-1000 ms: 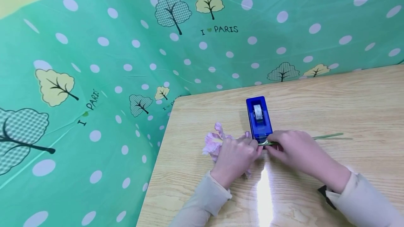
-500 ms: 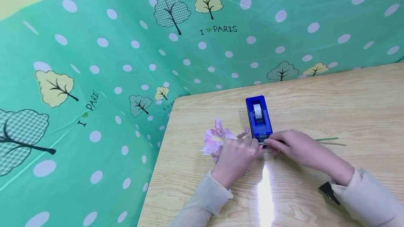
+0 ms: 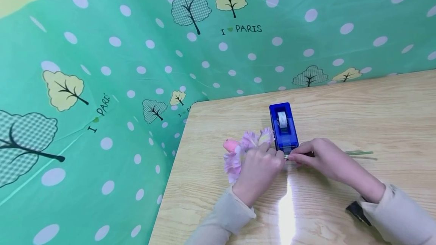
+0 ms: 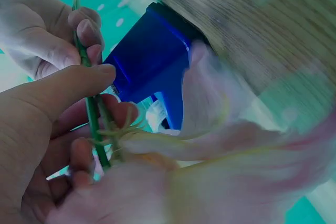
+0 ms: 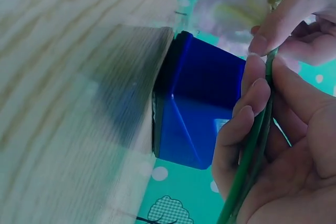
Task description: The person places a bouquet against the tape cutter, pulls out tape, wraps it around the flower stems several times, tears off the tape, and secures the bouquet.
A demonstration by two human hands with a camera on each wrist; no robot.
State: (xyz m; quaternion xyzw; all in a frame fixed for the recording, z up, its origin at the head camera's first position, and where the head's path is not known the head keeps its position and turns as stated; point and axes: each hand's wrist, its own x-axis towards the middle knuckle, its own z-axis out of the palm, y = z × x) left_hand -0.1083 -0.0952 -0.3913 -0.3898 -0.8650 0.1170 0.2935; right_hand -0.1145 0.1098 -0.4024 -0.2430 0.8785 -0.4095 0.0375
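Pink and lilac artificial flowers (image 3: 233, 163) lie at the left, their green stems (image 3: 361, 153) running right through both hands. My left hand (image 3: 259, 171) grips the stems just below the blooms; the left wrist view shows its thumb pressed against a green stem (image 4: 93, 119). Close beside it, my right hand (image 3: 321, 160) pinches the stems between thumb and fingers, as the right wrist view also shows. Directly behind the fingertips stands a blue tape dispenser (image 3: 284, 129) with a roll of clear tape (image 3: 282, 120). Whether tape lies on the stems is hard to tell.
The wooden table (image 3: 374, 116) stretches off to the right. A green dotted cloth (image 3: 112, 131) hangs along its left and back sides. Something black (image 3: 357, 213) sits by the right cuff.
The flower heads have turned over: a pink bud and more lilac petals now show above the left hand. The stem ends have shifted slightly. Both hands stay at the dispenser's front.
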